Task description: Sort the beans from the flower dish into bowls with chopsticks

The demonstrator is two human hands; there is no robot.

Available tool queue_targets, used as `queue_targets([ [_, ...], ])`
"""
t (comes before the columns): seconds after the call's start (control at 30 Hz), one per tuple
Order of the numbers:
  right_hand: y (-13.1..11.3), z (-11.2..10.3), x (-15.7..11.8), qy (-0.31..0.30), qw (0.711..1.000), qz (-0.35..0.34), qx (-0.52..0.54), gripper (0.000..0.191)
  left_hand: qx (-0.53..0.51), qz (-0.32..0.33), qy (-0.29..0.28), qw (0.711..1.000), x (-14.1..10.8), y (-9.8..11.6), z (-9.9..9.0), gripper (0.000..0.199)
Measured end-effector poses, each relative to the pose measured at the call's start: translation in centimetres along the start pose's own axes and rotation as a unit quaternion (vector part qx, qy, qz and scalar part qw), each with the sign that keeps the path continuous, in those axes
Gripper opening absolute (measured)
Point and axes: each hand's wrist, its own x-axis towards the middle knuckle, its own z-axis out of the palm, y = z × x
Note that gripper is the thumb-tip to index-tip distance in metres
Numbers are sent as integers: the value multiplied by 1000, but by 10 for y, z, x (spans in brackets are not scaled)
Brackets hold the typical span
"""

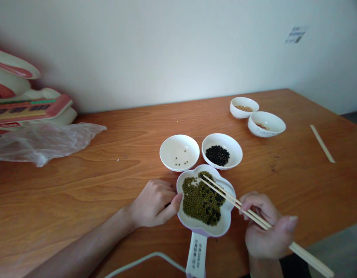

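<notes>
In front of me sits a flower-shaped pan (pixel 227 221) with a labelled handle. It holds green mung beans (pixel 196 202) with black beans mixed among them, mostly at the right. My left hand (pixel 157 204) grips the pan's left rim, thumb on the edge and fingers curled. A pair of wooden chopsticks (pixel 254 218) is in my right hand (pixel 262 227); their tips reach down to the beans near the top of the pan. Whether a bean is between the tips is too small to tell. Just beyond stand a white bowl (pixel 178 144) with several green beans and another bowl (pixel 235 148) with black beans.
Farther right are a bowl (pixel 244 101) of tan grains and a bowl (pixel 271 129) with a few reddish bits. A pale stick (pixel 322 143) lies at the right. Left are a plastic bag (pixel 56 141) and a pink-and-cream figure (pixel 30 108). A white cable (pixel 149 256) runs near the handle.
</notes>
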Motion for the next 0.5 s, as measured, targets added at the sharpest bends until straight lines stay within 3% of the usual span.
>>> queue_targets([
  [0.5, -4, 2, 2, 10, 1000, 3, 2, 82, 0, -1, 2, 1000, 0, 0, -1, 46],
])
